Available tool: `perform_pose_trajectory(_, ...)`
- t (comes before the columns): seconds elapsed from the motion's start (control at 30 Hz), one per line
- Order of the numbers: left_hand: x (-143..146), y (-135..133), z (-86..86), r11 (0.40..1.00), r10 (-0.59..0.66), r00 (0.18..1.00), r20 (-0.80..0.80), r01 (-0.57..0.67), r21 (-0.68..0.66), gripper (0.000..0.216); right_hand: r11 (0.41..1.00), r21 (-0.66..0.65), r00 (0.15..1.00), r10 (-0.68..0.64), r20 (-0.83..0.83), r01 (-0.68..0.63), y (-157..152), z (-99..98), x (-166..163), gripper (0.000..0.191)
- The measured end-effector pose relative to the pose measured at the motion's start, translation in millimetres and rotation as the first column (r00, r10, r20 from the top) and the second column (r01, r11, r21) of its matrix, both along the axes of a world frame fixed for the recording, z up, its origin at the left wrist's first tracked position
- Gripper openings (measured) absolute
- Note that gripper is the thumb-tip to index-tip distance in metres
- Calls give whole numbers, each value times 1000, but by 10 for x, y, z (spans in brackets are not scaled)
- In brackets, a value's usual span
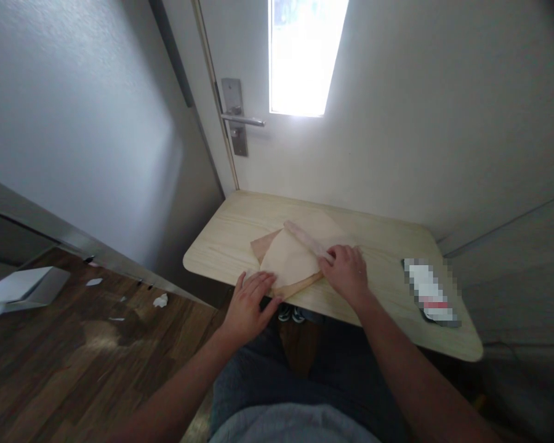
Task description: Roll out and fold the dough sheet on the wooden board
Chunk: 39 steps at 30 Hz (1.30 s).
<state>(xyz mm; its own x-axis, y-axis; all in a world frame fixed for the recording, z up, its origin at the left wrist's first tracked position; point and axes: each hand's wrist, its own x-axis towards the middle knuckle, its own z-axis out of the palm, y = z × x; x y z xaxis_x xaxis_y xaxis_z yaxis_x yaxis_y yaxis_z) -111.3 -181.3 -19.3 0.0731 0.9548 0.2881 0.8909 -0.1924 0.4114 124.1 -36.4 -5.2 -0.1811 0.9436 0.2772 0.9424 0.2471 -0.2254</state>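
Observation:
A thin cream-coloured sheet with a curved edge lies on a flat light-brown piece, whose corners stick out beneath it. Slanting over the sheet is a pale, slender rod, like a thin rolling pin; its exact kind is unclear. My right hand has its fingers curled over the rod's near right end. At the table's front edge, my left hand lies with fingers stretched out, fingertips touching the near left border of the sheet.
The narrow wooden table stands against a pale door with a metal handle. A phone-like item, partly pixelated, lies at its right end. Paper scraps and a white box are on the floor to the left.

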Motion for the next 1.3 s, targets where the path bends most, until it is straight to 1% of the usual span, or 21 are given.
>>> perform_pose_trajectory(0.03, -50, 99, 20, 999, 21, 999, 35, -23, 47, 42, 1000, -2, 1000, -8, 4, 8, 27, 11, -24, 33)
perform_pose_trajectory(0.1, -127, 384, 91, 990, 43, 996, 80, -53, 128, 39, 1000, 0, 1000, 3, 4, -3, 107, 25, -75, 41)
perform_pose_trajectory(0.17, -145, 763, 195, 980, 35, 994, 103, -54, 192, 39, 999, -14, 999, 45, 29, -45, 198, 28, -135, 46)
perform_pose_trajectory(0.23, -86, 1184, 308, 977, 38, 994, 104, -58, 205, 36, 993, -75, 992, 93, 85, -86, 259, 24, -210, 49)
perform_pose_trajectory(0.3, 36, 1594, 398, 984, 25, 996, 84, -39, 174, 36, 985, -138, 984, 119, 132, -100, 256, 22, -298, 53)
perform_pose_trajectory(0.4, 249, 2093, 447, 996, -13, 999, 40, 9, 92, 40, 980, -162, 980, 138, 144, -114, 128, 35, -442, 61)
perform_pose_trajectory(0.47, 346, 2308, 418, 999, -35, 999, 6, 35, 31, 43, 978, -158, 980, 155, 126, -134, -7, 48, -541, 64)
perform_pose_trajectory(0.53, 379, 2409, 359, 998, -58, 998, -39, 56, -41, 46, 975, -158, 980, 175, 96, -158, -146, 56, -637, 68)
perform_pose_trajectory(0.6, 345, 2402, 293, 994, -74, 993, -90, 66, -87, 47, 974, -154, 982, 179, 68, -167, -279, 58, -725, 72)
perform_pose_trajectory(0.7, 196, 2249, 221, 989, -97, 983, -153, 79, -121, 48, 970, -147, 980, 200, 17, -195, -485, 64, -843, 74)
perform_pose_trajectory(0.87, -165, 1830, 181, 977, -154, 961, -228, 115, -178, 46, 943, -129, 949, 295, -109, -308, -914, 99, -1021, 69)
perform_pose_trajectory(0.97, -356, 1529, 157, 982, -123, 968, -217, 87, -166, 48, 924, -94, 918, 350, -185, -371, -1148, 102, -1088, 63)
perform_pose_trajectory(1.03, -455, 1337, 136, 988, -97, 975, -198, 69, -140, 50, 915, -52, 898, 379, -225, -399, -1240, 93, -1100, 61)
perform_pose_trajectory(1.1, -530, 1178, 117, 993, -80, 978, -191, 61, -104, 51, 913, 4, 881, 394, -260, -407, -1262, 80, -1078, 58)
perform_pose_trajectory(1.17, -580, 1065, 98, 996, -61, 980, -189, 48, -72, 50, 923, 53, 885, 380, -270, -380, -1214, 68, -1022, 54)
perform_pose_trajectory(1.23, -605, 981, 77, 999, -25, 984, -178, 19, -37, 48, 946, 70, 913, 325, -248, -318, -1116, 55, -936, 48)
perform_pose_trajectory(1.3, -603, 897, 51, 1000, 27, 990, -137, -25, 17, 46, 970, 52, 946, 242, -214, -237, -997, 39, -826, 42)
